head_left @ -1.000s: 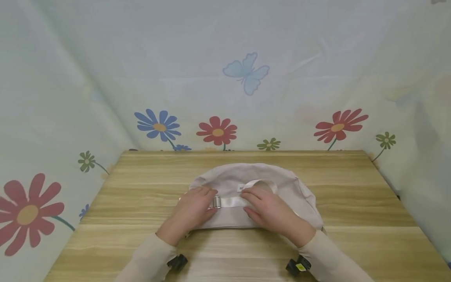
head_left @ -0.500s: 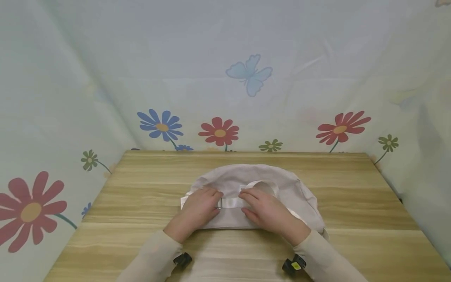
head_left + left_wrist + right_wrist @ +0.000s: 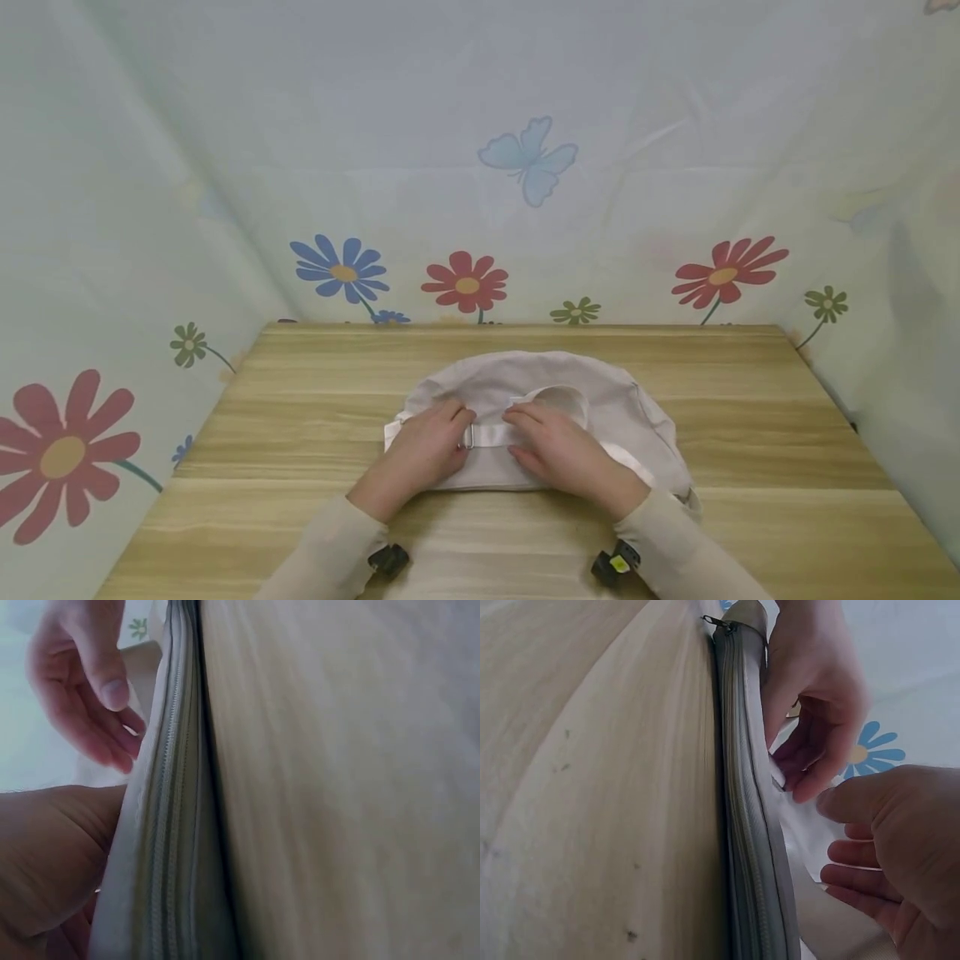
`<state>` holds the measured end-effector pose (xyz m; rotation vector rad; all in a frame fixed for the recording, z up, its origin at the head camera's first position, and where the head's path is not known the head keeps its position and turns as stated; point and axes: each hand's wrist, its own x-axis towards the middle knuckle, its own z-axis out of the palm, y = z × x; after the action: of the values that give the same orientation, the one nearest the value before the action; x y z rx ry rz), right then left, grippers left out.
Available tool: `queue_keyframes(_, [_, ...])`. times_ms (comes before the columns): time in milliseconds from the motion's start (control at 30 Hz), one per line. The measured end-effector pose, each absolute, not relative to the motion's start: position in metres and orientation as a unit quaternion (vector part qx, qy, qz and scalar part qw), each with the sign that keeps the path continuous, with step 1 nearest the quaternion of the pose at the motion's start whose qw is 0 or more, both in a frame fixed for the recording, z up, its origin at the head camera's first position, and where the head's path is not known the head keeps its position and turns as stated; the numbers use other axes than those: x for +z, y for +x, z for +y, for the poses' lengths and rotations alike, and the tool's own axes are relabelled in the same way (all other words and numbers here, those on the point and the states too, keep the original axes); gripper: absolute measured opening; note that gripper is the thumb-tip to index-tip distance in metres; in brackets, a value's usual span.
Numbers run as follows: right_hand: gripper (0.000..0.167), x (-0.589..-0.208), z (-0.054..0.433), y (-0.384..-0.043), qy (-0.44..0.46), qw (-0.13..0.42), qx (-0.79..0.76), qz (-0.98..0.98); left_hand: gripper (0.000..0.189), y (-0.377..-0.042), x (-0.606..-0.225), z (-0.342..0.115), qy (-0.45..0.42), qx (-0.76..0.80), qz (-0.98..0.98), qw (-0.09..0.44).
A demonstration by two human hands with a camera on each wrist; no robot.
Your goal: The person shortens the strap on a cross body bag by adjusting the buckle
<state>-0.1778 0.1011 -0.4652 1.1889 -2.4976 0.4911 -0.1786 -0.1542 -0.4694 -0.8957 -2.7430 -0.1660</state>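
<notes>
A pale pinkish-beige half-moon bag [image 3: 555,367] lies on the table, with a white strap [image 3: 491,435] running across its upper face. At the strap's metal slide buckle [image 3: 470,436], my left hand [image 3: 423,450] pinches the strap; its curled fingers partly cover the buckle. The right wrist view shows that left hand [image 3: 821,697] with thumb and fingertips together at the strap. My right hand [image 3: 566,454] hovers over the bag to the right of the buckle. Its fingers bend loosely, thumb apart, with nothing between them in the left wrist view.
A zipper [image 3: 171,750] follows the bag's near edge, with a metal zipper pull [image 3: 716,621] at one end. A white strap loop [image 3: 573,400] stands up behind the right hand. The wood-grain table [image 3: 300,400] meets a flower-printed cloth backdrop [image 3: 375,150] at its far edge.
My left hand has slid right along the strap and now covers part of the buckle, which showed whole before. My right hand has shifted slightly left.
</notes>
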Motion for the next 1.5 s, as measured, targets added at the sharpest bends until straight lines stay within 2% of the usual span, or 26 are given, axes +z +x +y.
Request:
queue_keyframes(200, [0.051, -0.467, 0.097, -0.178, 0.403, 0.159, 0.173, -0.885, 0.042, -0.173, -0.465, -0.155, -0.320, -0.086, -0.933, 0.142])
queue_keyframes(433, [0.057, -0.473, 0.092, -0.178, 0.393, 0.202, 0.160, -0.883, 0.050, -0.164, -0.451, -0.149, -0.352, -0.114, -0.913, 0.172])
queue_keyframes(767, [0.037, -0.472, 0.092, -0.177, 0.401, 0.246, 0.156, -0.868, 0.052, -0.156, -0.434, -0.146, -0.364, -0.134, -0.902, 0.187])
queue_keyframes(1067, [0.037, -0.457, 0.101, -0.173, 0.421, 0.236, 0.252, -0.839, 0.053, -0.157, -0.424, -0.151, -0.359, -0.237, -0.892, 0.135])
queue_keyframes(1233, [0.036, -0.450, 0.108, -0.171, 0.428, 0.198, 0.322, -0.821, 0.051, -0.157, -0.424, -0.154, -0.360, -0.300, -0.877, 0.101])
queue_keyframes(1500, [0.035, -0.442, 0.117, -0.170, 0.437, 0.169, 0.361, -0.806, 0.037, -0.158, -0.423, -0.156, -0.374, -0.339, -0.861, 0.064])
